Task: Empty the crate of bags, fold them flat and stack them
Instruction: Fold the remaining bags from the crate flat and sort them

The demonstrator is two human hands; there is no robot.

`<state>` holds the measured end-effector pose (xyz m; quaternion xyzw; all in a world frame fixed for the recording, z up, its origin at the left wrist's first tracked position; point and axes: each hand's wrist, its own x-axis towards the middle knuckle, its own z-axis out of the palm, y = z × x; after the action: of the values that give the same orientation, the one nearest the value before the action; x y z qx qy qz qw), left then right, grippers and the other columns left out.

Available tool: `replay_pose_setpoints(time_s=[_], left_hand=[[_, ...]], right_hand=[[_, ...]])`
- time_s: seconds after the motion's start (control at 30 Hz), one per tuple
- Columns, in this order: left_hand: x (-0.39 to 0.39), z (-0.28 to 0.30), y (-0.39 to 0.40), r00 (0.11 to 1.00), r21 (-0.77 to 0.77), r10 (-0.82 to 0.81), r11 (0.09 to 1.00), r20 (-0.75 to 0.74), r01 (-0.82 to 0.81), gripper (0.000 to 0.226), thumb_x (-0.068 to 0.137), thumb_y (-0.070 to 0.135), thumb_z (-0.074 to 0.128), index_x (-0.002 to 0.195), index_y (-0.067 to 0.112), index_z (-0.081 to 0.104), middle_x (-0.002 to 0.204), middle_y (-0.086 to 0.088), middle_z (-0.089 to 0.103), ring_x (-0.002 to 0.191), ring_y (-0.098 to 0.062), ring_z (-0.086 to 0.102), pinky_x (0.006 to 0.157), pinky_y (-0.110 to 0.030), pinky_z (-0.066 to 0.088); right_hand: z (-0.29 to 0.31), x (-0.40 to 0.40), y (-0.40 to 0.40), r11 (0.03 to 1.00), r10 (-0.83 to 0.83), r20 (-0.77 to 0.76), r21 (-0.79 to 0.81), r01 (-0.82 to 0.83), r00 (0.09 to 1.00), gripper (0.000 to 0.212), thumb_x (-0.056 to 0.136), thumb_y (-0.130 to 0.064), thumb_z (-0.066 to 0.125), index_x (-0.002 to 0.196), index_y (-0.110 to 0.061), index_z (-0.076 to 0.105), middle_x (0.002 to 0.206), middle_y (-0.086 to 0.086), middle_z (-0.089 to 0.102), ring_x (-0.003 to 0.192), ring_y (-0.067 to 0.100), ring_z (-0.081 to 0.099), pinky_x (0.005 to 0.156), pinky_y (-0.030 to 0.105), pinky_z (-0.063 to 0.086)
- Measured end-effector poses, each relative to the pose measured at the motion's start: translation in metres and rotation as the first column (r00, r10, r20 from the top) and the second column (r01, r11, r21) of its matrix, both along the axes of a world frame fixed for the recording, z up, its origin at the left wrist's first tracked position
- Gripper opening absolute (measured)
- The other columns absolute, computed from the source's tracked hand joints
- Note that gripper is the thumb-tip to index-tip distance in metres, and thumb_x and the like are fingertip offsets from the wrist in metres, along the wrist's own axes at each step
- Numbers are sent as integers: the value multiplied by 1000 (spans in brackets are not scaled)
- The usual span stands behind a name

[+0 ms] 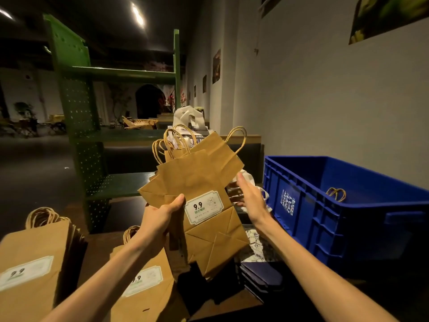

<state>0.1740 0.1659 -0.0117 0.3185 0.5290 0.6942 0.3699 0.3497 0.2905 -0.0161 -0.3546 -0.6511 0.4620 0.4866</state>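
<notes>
**Squaring up a bunch of flat paper bags**

Held up in the air, above the tabletop: a bunch of brown paper bags, already flat, handles pointing up and away. Gripped by the left hand at the left edge, thumb on the front next to the white 9.9 sticker. Right hand loose and flat, fingers straight, at the right edge of the bunch; touching it or just beside it, hard to tell.

Probably the step now: tidy the bunch, then lay it on a pile.

How to do it well:
- Keep the left grip firm but not crushing. Easy to crease paper.
- Tap the right edge with the flat right hand so all bags line up.
- Check the folded bottoms lie flat, not poking out.
- Keep all handles at the same end.
- Lay the bunch down on one of the two piles of brown bags at the near left of the tabletop, sticker up like those.
- Press flat after.

More work left: one brown bag handle peeking up inside the blue crate on the right. Rest of the crate floor hidden. More bags, white ones too, standing behind the held bunch.

Watch out for slipping bags; smooth paper slides.
</notes>
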Motion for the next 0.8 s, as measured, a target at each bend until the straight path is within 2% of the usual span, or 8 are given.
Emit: replay_pose_setpoints(time_s=[0.07,0.13,0.23,0.33,0.4,0.57,0.7,0.8], left_hand=[[1,1,-2,999,7,-18,1000,37,18,26,88,27,73,100,5,67,79,-5,71,77,-20,58,65,-31,41],[0,1,-5,998,36,-51,998,48,49,32,85,31,75,105,6,68,90,-10,72,83,-21,59,69,-32,42],[-7,4,-14,989,82,-131,989,61,126,38,85,33,74,117,14,67,105,-8,75,93,-21,68,74,-31,49],[-14,9,-24,981,101,-177,980,78,169,33,90,33,68,119,21,63,102,2,77,95,-18,71,73,-30,51],[-18,9,-27,988,98,-146,985,56,140,39,90,34,67,125,18,62,107,-1,75,96,-18,69,70,-29,51],[-24,3,-31,992,95,-53,995,115,42,42,89,32,69,126,13,62,115,-6,73,108,-27,66,81,-36,52],[-30,-1,-34,992,111,-46,993,120,33,39,88,29,69,123,12,65,111,-5,75,110,-27,67,80,-34,51],[-32,-2,-40,993,114,-83,991,83,73,38,86,27,71,120,12,65,101,-3,77,98,-21,72,70,-28,53]], right_hand=[[7,-14,-13,985,170,152,-14,-170,974,81,70,-82,60,123,-22,55,123,-8,61,116,14,57,101,38,44],[4,-24,-16,995,83,178,42,-92,980,103,55,-80,77,134,-21,47,133,-4,58,125,17,55,104,42,47],[7,-24,-17,993,40,84,111,-49,996,81,63,-63,86,123,-16,58,119,2,70,111,19,67,95,44,56],[15,-18,-21,983,174,-101,-47,-179,980,54,76,-38,82,113,-3,65,103,12,77,99,28,74,86,42,61],[18,-17,-27,943,232,-258,-178,-282,938,42,83,-25,77,112,2,64,100,18,76,95,30,75,81,40,62],[15,-23,-27,933,96,-426,-276,-231,899,33,88,-24,75,117,-10,68,106,13,76,99,28,74,93,47,57],[18,-26,-25,936,69,-440,-283,-211,895,49,83,-29,78,126,-11,63,106,10,76,105,27,72,101,49,52],[20,-33,-25,936,72,-411,-287,-204,909,80,81,-28,80,148,-8,39,106,11,77,99,25,74,91,47,58]])
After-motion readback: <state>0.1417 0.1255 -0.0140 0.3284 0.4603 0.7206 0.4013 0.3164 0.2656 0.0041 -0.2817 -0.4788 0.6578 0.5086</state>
